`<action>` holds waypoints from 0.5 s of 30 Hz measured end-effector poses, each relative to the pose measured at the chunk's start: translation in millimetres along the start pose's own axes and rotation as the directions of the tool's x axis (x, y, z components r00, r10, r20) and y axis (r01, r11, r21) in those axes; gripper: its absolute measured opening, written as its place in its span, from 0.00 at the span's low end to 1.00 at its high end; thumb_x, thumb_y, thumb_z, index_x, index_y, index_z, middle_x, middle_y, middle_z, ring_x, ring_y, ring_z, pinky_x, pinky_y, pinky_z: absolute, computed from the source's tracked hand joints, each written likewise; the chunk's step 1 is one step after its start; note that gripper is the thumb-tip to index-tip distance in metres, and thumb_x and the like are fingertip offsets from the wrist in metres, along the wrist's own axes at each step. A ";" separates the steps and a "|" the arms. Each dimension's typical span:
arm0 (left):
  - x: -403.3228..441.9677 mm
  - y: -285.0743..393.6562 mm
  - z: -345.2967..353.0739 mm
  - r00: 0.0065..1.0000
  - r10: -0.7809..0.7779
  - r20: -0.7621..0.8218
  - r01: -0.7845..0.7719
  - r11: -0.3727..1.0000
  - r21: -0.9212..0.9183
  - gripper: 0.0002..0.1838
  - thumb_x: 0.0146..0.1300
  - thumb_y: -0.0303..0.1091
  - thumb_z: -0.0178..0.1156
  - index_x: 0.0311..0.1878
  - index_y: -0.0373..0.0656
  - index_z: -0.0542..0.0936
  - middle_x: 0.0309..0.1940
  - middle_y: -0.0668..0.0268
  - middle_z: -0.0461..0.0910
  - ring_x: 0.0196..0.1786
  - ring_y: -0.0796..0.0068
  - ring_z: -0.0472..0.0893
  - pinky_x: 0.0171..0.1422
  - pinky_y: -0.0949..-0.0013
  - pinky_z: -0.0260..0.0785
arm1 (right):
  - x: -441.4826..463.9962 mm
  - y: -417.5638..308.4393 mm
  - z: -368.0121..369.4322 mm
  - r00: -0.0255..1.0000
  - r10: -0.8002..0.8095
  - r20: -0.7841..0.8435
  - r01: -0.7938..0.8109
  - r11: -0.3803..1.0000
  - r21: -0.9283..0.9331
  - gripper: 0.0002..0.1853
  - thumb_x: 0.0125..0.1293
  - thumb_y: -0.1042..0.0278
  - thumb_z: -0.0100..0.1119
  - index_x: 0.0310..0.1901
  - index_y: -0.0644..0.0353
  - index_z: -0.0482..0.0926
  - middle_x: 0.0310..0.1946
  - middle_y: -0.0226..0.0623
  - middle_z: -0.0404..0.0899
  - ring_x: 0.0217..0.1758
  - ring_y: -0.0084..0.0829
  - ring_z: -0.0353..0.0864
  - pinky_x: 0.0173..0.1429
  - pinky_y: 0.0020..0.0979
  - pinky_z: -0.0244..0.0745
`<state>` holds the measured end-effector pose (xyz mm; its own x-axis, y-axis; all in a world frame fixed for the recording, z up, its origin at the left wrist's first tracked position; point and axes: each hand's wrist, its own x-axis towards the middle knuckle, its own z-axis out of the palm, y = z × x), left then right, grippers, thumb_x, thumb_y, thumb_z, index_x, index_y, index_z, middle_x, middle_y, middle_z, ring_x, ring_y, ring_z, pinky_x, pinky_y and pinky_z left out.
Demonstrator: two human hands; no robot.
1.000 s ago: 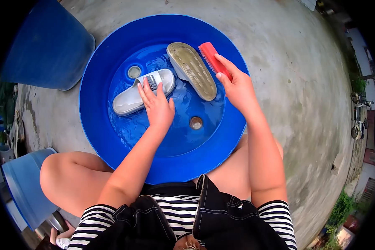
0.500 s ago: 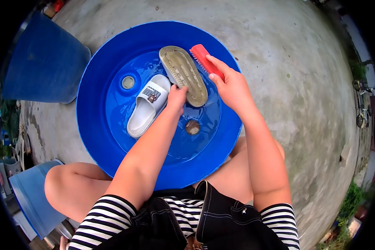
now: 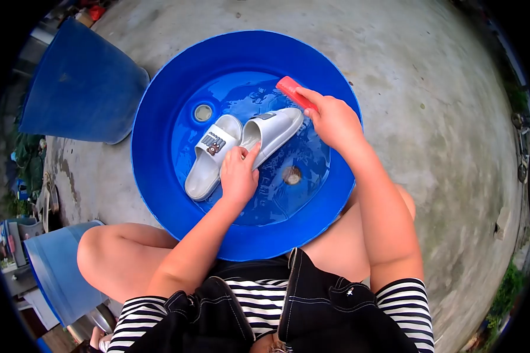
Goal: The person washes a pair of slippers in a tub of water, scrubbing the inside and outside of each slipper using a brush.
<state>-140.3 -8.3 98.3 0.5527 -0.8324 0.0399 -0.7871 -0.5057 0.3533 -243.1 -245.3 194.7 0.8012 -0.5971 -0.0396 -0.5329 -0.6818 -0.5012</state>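
Two grey-white slide sandals are in a round blue tub (image 3: pixel 159 170) with shallow water. One sandal (image 3: pixel 200 180) lies upright on the left, its strap printed with dark letters and a small bear. The other sandal (image 3: pixel 281 130), also sole down, is tilted beside it to the right. My left hand (image 3: pixel 239 170) pinches this right sandal at its lower left end. In my right hand (image 3: pixel 334 119) is a red brush (image 3: pixel 292 90), held above the tub's right side, just off the toe of the right sandal.
A large dark blue bucket (image 3: pixel 85 82) stands at the upper left, and a lighter blue bucket (image 3: pixel 65 270) at the lower left. Round fittings (image 3: pixel 202 113) show in the tub floor. Grey concrete ground surrounds the tub; my bent legs flank its near side.
My left hand has turned the right sandal over from sole up to sole down, after leaving the other sandal. The left sandal has swung to a steeper angle. The brush stays in my right hand.
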 end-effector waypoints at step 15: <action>-2.5 6.5 43.0 0.929 -0.077 0.363 0.062 0.997 0.054 0.38 0.52 0.51 0.77 0.68 0.55 0.80 0.47 0.58 0.76 0.54 0.56 0.77 0.59 0.56 0.73 | -9.9 24.8 -10.0 0.994 0.020 0.112 -0.010 0.996 -0.088 0.23 0.71 0.64 0.62 0.67 0.40 0.78 0.44 0.44 0.87 0.49 0.49 0.86 0.51 0.47 0.81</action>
<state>-158.6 -19.3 60.4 0.4747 -0.8162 -0.3293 -0.7650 -0.5677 0.3041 -267.0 -260.6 191.3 0.8159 -0.5595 -0.1458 -0.5628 -0.7105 -0.4224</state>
